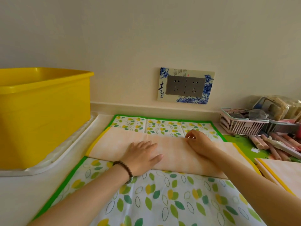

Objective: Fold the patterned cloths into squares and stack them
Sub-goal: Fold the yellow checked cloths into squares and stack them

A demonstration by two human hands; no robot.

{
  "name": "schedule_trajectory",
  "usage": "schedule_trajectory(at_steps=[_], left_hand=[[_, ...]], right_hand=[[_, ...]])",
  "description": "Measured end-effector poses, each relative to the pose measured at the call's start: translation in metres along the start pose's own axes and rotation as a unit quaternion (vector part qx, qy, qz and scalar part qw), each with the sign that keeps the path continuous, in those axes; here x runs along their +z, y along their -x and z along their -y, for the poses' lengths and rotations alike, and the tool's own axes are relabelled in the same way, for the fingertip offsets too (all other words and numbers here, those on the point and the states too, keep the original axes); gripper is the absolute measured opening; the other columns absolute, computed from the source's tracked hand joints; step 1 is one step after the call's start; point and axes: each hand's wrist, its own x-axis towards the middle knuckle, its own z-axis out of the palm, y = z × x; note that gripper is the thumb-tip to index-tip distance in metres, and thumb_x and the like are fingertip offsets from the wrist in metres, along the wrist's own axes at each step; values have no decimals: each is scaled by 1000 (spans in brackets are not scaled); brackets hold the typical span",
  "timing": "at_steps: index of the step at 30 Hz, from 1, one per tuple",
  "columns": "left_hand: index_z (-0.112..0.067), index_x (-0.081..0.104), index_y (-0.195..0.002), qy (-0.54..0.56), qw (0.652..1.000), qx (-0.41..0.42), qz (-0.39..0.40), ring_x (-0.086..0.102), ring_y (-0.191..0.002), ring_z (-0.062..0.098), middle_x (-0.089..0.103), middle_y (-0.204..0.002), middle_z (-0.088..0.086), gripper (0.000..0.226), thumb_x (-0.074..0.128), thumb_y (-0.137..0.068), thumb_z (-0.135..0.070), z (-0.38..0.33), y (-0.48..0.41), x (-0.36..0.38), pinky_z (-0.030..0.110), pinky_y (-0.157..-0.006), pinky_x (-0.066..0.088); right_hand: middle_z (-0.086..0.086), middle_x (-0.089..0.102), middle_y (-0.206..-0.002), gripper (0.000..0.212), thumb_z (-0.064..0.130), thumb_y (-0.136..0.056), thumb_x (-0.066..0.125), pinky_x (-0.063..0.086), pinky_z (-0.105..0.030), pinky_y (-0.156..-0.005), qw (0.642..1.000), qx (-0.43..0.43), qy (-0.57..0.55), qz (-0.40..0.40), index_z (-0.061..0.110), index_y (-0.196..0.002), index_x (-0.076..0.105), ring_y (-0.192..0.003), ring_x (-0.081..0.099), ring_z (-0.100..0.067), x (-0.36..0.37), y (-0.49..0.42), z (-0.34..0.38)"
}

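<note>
Plainly soft: take the peach cloth by its edge

We see the peach cloth [171, 149] lying as a long folded strip across the leaf cloth [162, 201], which is spread flat on the table [14, 196]. Our left grip [143, 156] lies flat on the middle of the strip, fingers straight, pressing down and holding nothing. Our right grip [198, 141] is curled at the strip's far edge, with thumb and forefinger drawn together on the fabric. As far as we can tell, that is a pinch on the fold.

We judge the peach cloth light, thin and limp. It lies flat with soft creases, so it will sag from any single hold and will keep a shape only once pressed. It is not fragile. It may slide on the leaf cloth, so a flat palm serves as an anchor. The yellow binding [96, 142] at each short end looks the firmer part. We would take hold there, at two corners at once, and bring end to end for the square. Smoothing the crease matters more than force. The stack [283, 173] of folded cloths lies near, to the right.
</note>
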Motion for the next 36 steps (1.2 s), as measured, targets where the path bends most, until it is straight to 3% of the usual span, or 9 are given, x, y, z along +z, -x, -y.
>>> schedule_trajectory(at_steps=[4, 8, 13, 18, 24, 29, 36], left_hand=[[-34, 5, -149, 19, 999, -32, 37, 0, -146, 19, 2, -159, -5, 64, 15, -92, -63, -3, 11, 1, 48, -116, 4], [-36, 6, -148, 18, 998, -51, 31, -5, -146, 20, -1, -159, -6, 64, 14, -91, -65, -4, 14, 7, 49, -116, -1], [-39, 7, -147, 19, 998, -59, 4, -7, -145, 19, 0, -159, -7, 64, 16, -90, -65, -5, 8, 16, 49, -115, -3], [-40, 6, -148, 11, 998, -63, -6, -6, -145, 15, -2, -158, -11, 65, 13, -89, -68, -3, 8, 17, 47, -117, -1], [-41, 1, -147, 7, 998, -63, 10, -8, -145, 15, -7, -157, -11, 75, 11, -82, -77, 0, 9, 17, 49, -116, 0], [-41, -1, -148, 8, 998, -66, 18, -9, -145, 16, -9, -157, -11, 80, 10, -78, -80, -1, 10, 16, 49, -116, -2], [-41, 0, -148, 7, 998, -65, 17, -8, -145, 17, -8, -158, -10, 79, 12, -79, -80, -2, 10, 16, 49, -116, -2]], right_hand=[[0, 59, -105, 14, 18, -93, 51, 45, -29, -82, 1000, -19, -17, 16, 23, -102, 61, -93, 53, -16, 1, 6, 7], [-2, 54, -127, 27, 22, -96, 48, 40, -28, -94, 997, -78, -9, -17, 18, -121, 58, -115, 53, -20, 6, 31, 33], [0, 34, -150, 42, 26, -101, 30, 21, -32, -113, 993, -105, 44, 32, 20, -141, 39, -137, 32, -17, 31, 64, 71], [6, 19, -156, 48, 41, -101, 20, 6, -35, -117, 994, -73, 63, 58, 31, -147, 25, -144, 13, -14, 41, 78, 60], [9, 9, -158, 55, 56, -96, 16, 2, -36, -118, 992, -7, 101, 80, 38, -148, 15, -146, 5, -12, 8, 88, -1], [10, 9, -158, 55, 54, -97, 17, 3, -30, -117, 985, 58, 139, 87, 36, -149, 13, -146, 6, -10, -29, 105, -61], [3, 10, -159, 53, 47, -100, 19, 4, -34, -118, 986, 76, 109, 106, 28, -149, 16, -146, 7, -15, -32, 103, -44]])
